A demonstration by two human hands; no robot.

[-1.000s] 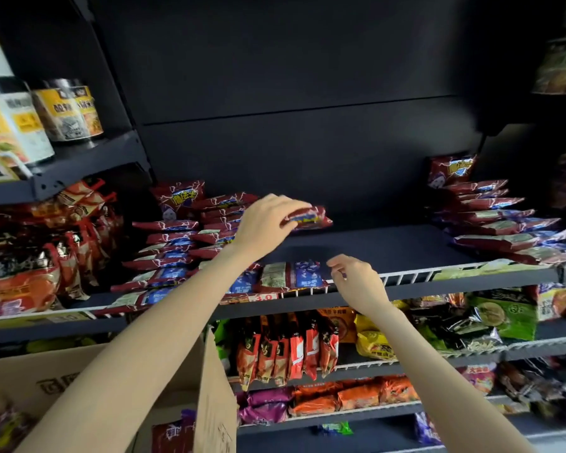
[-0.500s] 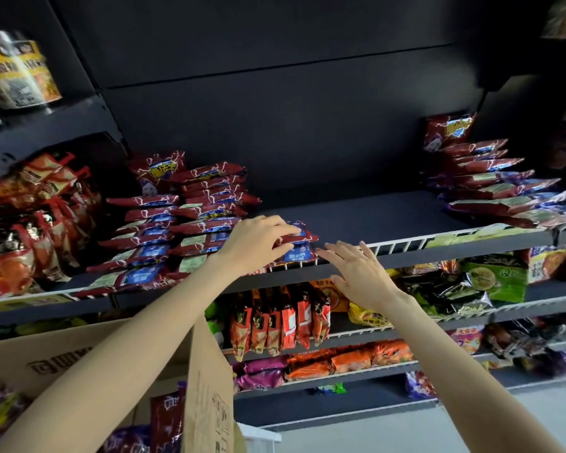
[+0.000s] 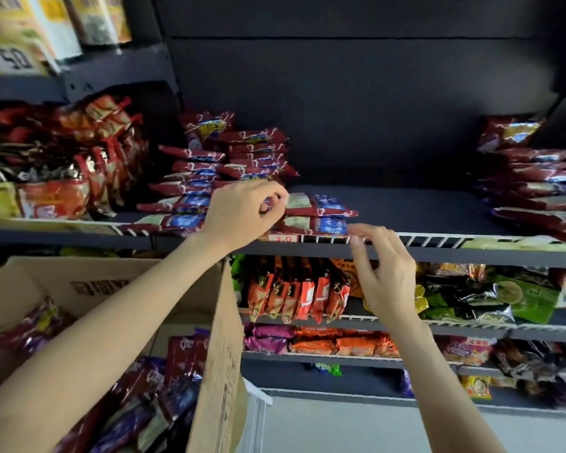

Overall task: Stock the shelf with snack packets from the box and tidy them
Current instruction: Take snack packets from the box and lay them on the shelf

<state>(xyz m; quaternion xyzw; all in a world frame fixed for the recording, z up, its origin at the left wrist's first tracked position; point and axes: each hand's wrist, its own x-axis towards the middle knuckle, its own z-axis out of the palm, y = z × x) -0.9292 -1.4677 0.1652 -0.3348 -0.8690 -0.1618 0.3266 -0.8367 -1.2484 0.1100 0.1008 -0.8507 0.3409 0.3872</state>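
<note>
**Reaching to the front packets on the dark shelf**

Reaching forward with both arms, I have my left hand over the front edge of the dark shelf, fingers curled, their tips at the left end of two red-and-blue snack packets lying flat, one on the other, just behind the white wire rail. The fingertips meet the packet edge; whether they actually pinch it or only touch it, I cannot tell. My right hand is in front of the rail, slightly lower, fingers spread and relaxed, released from everything, with the fingertips at the rail beside the right end of the same packets.

Left of my left hand, more packets of the same kind stand in leaning stacks reaching toward the back of the shelf. A second pile of them occupies the far right end of the shelf, well apart, with bare shelf between. A red price tag sits on the shelf edge below my left hand.

The cardboard box is at lower left, under my left forearm, open at the top, with further red and purple packets lying loose inside. Lower shelves carry orange-and-red upright packets, green bags and orange and purple bags. On the upper left, yellow-labelled containers stand on a higher shelf.
</note>
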